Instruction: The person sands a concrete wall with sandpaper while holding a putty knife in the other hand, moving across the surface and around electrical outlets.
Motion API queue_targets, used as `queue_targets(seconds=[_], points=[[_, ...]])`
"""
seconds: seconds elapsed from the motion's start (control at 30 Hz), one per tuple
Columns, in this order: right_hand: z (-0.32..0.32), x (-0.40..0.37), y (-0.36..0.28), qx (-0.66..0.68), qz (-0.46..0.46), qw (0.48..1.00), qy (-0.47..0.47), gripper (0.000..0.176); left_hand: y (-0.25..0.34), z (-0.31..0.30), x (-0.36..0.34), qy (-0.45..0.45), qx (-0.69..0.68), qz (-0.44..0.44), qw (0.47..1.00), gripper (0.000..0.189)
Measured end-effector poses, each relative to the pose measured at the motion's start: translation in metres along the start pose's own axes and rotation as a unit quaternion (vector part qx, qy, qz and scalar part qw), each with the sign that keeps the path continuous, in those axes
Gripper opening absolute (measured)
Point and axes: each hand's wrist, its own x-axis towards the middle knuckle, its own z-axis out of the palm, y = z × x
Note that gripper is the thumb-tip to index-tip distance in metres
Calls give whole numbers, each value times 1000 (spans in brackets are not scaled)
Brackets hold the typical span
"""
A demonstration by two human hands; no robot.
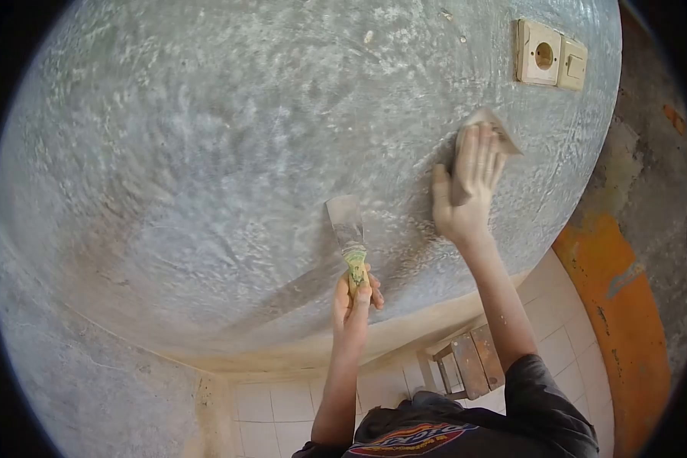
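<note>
grey wall (206, 153): right hand (466, 191) half hides sandpaper (505, 131).

A putty knife (349, 237) with a plaster-smeared metal blade and a yellowish handle stands upright, blade up, well below and left of the wall socket (543, 53). A greyish sandpaper sheet (487, 117) lies pressed flat, near the socket, below-left.

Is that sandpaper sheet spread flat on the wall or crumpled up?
Spread flat: the right hand presses the sandpaper open-palmed against the wall, a corner showing past the fingertips.
</note>
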Motion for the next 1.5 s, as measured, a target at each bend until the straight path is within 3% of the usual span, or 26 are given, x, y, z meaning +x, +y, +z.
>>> queue_targets(seconds=[0.13, 0.23, 0.3, 0.37, 0.43, 0.57, 0.6, 0.63, 0.7, 0.77, 0.8, 0.87, 0.9, 1.0, 1.17, 1.23, 1.33, 1.4, 1.5], points=[[6, -39, -40, -11, -149, 975, -162, 55, 12, 3, -4, 10, -14, -31, 999, 41], [10, -102, -23, 2, -203, 959, -195, 56, 19, -4, -8, -11, 1, -37, 999, 44], [4, -104, -4, -18, -41, 965, -258, 57, 22, -7, -4, -25, 16, -24, 999, 45], [24, -91, 15, -7, -22, 999, -23, 62, 22, -11, -5, -16, 12, -22, 1000, 45], [13, -41, 4, 35, 22, 999, 9, 68, 21, -16, -4, -15, 10, -20, 1000, 45], [13, 0, -44, 3, 33, 999, -7, 70, 36, -25, -3, -4, 4, -37, 999, 45], [19, -8, -57, 10, -34, 999, -35, 68, 39, -33, -2, -1, 6, -46, 999, 45], [25, -20, -70, 17, -101, 993, -62, 67, 41, -42, -1, -5, 6, -46, 999, 45], [31, -68, -102, 30, -121, 975, -186, 68, 42, -64, 1, -5, -5, -34, 999, 43], [57, -139, -112, 47, -131, 967, -212, 68, 44, -90, 6, -19, -25, -28, 999, 43], [60, -136, -124, 45, -132, 968, -209, 68, 46, -102, 8, -28, -48, -20, 998, 44], [61, -131, -147, -4, -39, 990, -135, 63, 54, -121, 7, -21, -108, -40, 993, 48], [60, -107, -158, -5, -38, 994, -101, 64, 59, -129, 4, -11, -168, -65, 984, 53], [57, -17, -182, 3, -18, 1000, -4, 69, 81, -148, 4, -12, -144, -96, 985, 62], [72, -19, -217, -17, -40, 999, 25, 67, 92, -170, 0, 9, -103, -105, 989, 63], [75, -64, -234, -26, -75, 992, -97, 64, 91, -173, -2, 15, -107, -98, 989, 61], [81, -114, -233, -20, -132, 983, -124, 62, 93, -172, -5, 36, -101, -84, 991, 60], [81, -106, -227, -25, -121, 986, -111, 62, 95, -168, -6, 80, -101, -85, 988, 59], [79, -38, -222, 2, -43, 999, -4, 64, 97, -171, -10, 95, -110, -99, 984, 59]])
